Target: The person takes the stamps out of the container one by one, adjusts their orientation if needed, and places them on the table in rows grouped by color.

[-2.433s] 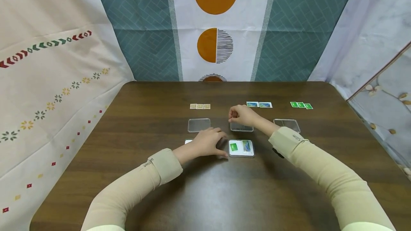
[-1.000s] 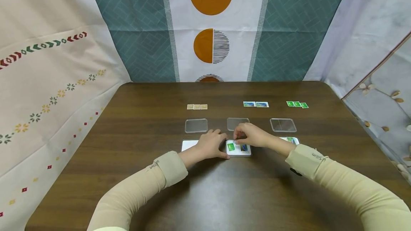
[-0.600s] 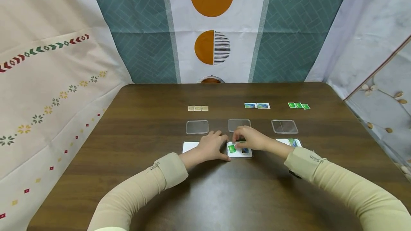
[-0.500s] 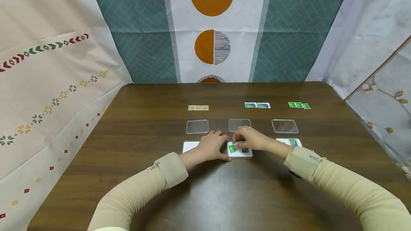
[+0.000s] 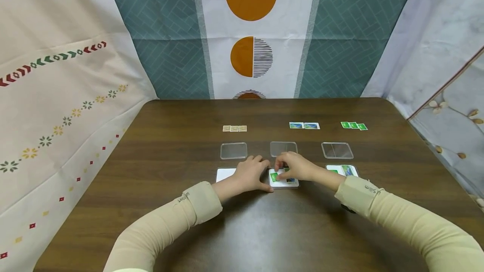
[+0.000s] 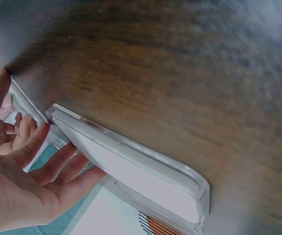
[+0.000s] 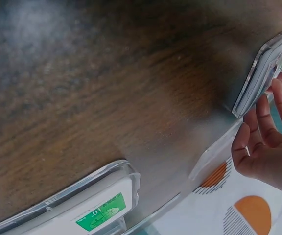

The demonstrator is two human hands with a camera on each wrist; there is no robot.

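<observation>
Far left we've 3 brown stamps (image 5: 234,128) in a row, a clear cover (image 5: 233,151) nearer, then the left case (image 5: 224,174), white-faced. Our left hand (image 5: 250,175) reaches from it to the mid case (image 5: 279,185): thumb & fingers spread apart, thumb tip by the near-left corner. That's a good brace, imo; light pressure's enough, so the case doesn't slide or tip.

In the mid case the green stamp (image 5: 274,177) lies on the left half, a bit skewed, & the blue stamp (image 5: 290,180) on the right half, partly hidden. Our right hand (image 5: 297,166) is above them, fingers bent, thumb & forefinger tips low near the green one; can't tell if they pinch anything.

Step in hand looks like fine work w/ the stamps, so we'd best use fingertips only, handle by edges, square to the rim, & keep the thumb from dragging the blue one.

Beyond: mid cover (image 5: 283,147), then 2 far blue stamps (image 5: 304,125). At right: right case (image 5: 341,171) w/ its own stamps, right cover (image 5: 337,150), & 3 far green stamps (image 5: 353,125), slightly overlapping.
</observation>
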